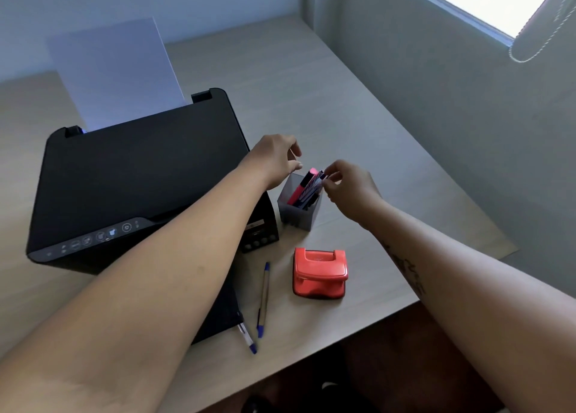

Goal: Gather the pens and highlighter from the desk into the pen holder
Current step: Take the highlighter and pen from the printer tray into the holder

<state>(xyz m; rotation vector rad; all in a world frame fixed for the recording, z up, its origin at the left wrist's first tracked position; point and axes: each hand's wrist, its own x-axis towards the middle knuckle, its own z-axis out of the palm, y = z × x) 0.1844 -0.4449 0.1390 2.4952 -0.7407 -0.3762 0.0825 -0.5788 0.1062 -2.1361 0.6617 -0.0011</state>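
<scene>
A grey square pen holder (296, 217) stands on the desk right of the printer. A pink highlighter (304, 185) and several dark pens lean inside it. My right hand (349, 188) pinches the top of a pen (321, 175) standing in the holder. My left hand (274, 160) rests at the holder's far left rim, fingers curled around its edge. Two pens lie on the desk near the front edge: a tan one with blue ends (263, 298) and a clear one with a blue cap (247, 337), partly under the printer's tray.
A black printer (140, 175) with white paper (115, 72) standing in its feeder fills the desk's left. A red hole punch (319, 272) sits in front of the holder. The desk's front edge (343, 339) runs close below; a wall and window are on the right.
</scene>
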